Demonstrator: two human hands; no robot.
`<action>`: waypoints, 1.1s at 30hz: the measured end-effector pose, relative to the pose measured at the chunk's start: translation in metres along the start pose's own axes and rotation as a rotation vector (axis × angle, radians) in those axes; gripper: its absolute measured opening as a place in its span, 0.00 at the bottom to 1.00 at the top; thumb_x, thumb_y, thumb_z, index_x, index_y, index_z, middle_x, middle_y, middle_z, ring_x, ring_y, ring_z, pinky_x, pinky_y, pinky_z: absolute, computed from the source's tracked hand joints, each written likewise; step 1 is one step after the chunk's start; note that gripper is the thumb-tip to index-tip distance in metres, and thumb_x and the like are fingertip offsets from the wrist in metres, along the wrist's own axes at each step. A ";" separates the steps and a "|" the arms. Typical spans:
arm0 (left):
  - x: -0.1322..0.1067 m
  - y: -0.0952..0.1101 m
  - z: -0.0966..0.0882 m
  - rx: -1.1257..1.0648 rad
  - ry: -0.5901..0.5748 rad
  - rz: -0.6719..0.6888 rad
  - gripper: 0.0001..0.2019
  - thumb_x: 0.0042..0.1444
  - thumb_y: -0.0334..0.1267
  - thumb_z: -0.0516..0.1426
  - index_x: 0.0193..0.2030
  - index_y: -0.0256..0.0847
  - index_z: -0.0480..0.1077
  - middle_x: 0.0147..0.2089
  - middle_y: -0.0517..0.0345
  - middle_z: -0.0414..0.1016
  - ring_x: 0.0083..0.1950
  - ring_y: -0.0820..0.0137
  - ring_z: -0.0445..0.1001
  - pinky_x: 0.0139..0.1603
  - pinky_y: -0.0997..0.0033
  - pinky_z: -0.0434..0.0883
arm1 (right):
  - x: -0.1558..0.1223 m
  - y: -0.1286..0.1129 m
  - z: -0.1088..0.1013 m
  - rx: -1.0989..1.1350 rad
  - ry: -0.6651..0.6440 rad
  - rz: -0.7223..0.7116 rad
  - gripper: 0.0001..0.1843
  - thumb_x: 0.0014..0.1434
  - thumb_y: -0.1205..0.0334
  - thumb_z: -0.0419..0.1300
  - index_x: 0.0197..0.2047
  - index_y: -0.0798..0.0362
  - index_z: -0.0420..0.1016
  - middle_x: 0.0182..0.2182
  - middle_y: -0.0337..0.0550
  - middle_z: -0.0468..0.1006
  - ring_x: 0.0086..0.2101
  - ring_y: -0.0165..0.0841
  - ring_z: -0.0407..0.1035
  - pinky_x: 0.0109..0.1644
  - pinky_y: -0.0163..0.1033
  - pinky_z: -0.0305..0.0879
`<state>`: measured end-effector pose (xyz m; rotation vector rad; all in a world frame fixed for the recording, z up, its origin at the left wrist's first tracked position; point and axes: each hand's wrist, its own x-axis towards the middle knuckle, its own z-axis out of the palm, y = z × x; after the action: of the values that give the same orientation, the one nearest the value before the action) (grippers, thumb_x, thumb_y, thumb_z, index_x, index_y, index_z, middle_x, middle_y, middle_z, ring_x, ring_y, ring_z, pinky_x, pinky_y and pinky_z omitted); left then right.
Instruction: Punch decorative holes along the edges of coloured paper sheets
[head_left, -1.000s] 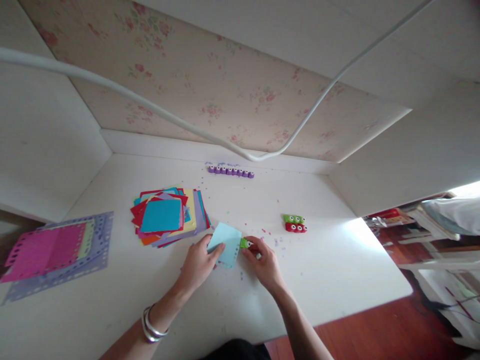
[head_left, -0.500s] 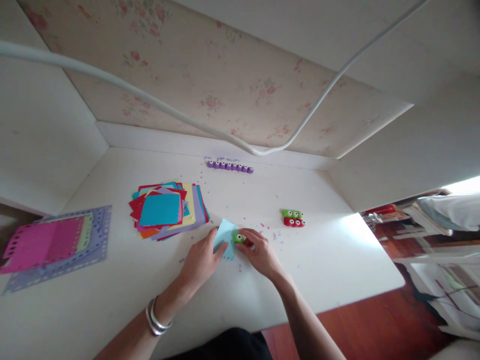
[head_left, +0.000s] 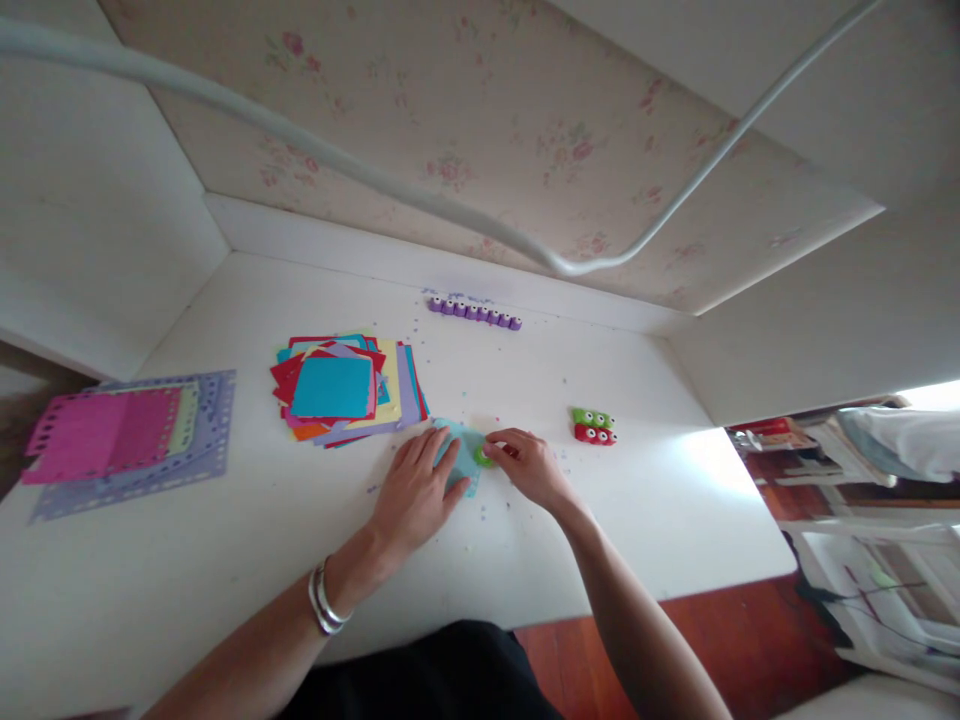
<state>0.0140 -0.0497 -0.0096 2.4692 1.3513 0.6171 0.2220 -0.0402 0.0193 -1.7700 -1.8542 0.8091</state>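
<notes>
r fingers (head_left: 510, 438) on grn punch (head_left: 484, 457), l fingers (head_left: 424, 453) spread atop lt-blue paper (head_left: 468, 442)

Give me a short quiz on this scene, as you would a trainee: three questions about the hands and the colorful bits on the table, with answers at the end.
1. Multiple choice: which of these does the right hand hold?
A) a pink sheet
B) a green block
C) a purple block

2. True or false: the red row lies nearer the camera than the green row beside it.

3. Short answer: what does the left hand rest on?

Key:
1. B
2. True
3. A pale blue sheet
</notes>
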 end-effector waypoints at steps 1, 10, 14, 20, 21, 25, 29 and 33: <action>-0.001 0.001 0.001 0.000 -0.014 0.005 0.21 0.62 0.45 0.52 0.59 0.40 0.65 0.63 0.44 0.63 0.64 0.55 0.60 0.64 0.51 0.57 | 0.001 0.001 0.001 -0.003 -0.009 0.004 0.12 0.60 0.54 0.58 0.40 0.49 0.80 0.38 0.42 0.80 0.32 0.32 0.72 0.37 0.37 0.68; -0.004 0.003 0.000 -0.030 -0.041 0.001 0.18 0.60 0.43 0.54 0.56 0.41 0.67 0.62 0.46 0.65 0.64 0.55 0.60 0.66 0.49 0.52 | 0.003 -0.004 -0.001 0.009 -0.046 0.009 0.13 0.61 0.55 0.56 0.36 0.48 0.81 0.34 0.40 0.81 0.35 0.34 0.73 0.39 0.37 0.66; -0.004 0.003 -0.001 -0.044 -0.036 0.002 0.18 0.59 0.42 0.54 0.55 0.42 0.68 0.62 0.46 0.66 0.64 0.55 0.60 0.66 0.49 0.53 | 0.005 -0.003 -0.002 -0.002 -0.068 0.018 0.13 0.61 0.54 0.55 0.36 0.47 0.81 0.35 0.40 0.81 0.35 0.34 0.73 0.40 0.38 0.66; -0.004 0.003 -0.002 -0.069 -0.026 -0.009 0.18 0.59 0.42 0.55 0.55 0.42 0.68 0.61 0.46 0.66 0.64 0.55 0.61 0.66 0.49 0.53 | 0.007 0.001 -0.001 0.015 -0.065 0.011 0.12 0.60 0.55 0.56 0.36 0.47 0.81 0.35 0.40 0.81 0.36 0.34 0.74 0.40 0.38 0.66; -0.003 0.003 -0.001 -0.069 -0.024 -0.007 0.18 0.59 0.42 0.55 0.55 0.42 0.68 0.61 0.46 0.66 0.63 0.55 0.61 0.66 0.48 0.53 | 0.007 0.001 -0.002 0.016 -0.064 0.010 0.12 0.60 0.55 0.56 0.36 0.47 0.81 0.35 0.39 0.81 0.36 0.34 0.74 0.40 0.37 0.66; -0.003 0.004 -0.001 -0.055 -0.034 -0.006 0.17 0.59 0.42 0.55 0.54 0.42 0.68 0.61 0.46 0.66 0.64 0.55 0.61 0.66 0.49 0.53 | 0.006 0.000 -0.002 0.010 -0.067 0.000 0.12 0.61 0.55 0.56 0.35 0.47 0.81 0.35 0.39 0.81 0.36 0.33 0.74 0.40 0.37 0.66; -0.003 0.004 -0.001 -0.052 -0.043 -0.013 0.18 0.59 0.42 0.55 0.54 0.41 0.68 0.61 0.46 0.66 0.64 0.55 0.60 0.66 0.49 0.52 | 0.006 -0.001 -0.003 0.006 -0.061 0.001 0.12 0.61 0.55 0.56 0.37 0.47 0.81 0.35 0.40 0.81 0.35 0.33 0.73 0.39 0.37 0.67; -0.003 0.004 -0.001 -0.060 -0.028 -0.010 0.18 0.58 0.42 0.56 0.54 0.42 0.68 0.61 0.46 0.66 0.63 0.55 0.61 0.66 0.48 0.53 | 0.009 -0.002 -0.003 0.011 -0.001 0.008 0.15 0.62 0.53 0.54 0.41 0.49 0.80 0.36 0.43 0.80 0.32 0.33 0.73 0.36 0.36 0.67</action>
<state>0.0152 -0.0543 -0.0075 2.4137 1.3145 0.6087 0.2219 -0.0307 0.0227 -1.7709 -1.8411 0.8223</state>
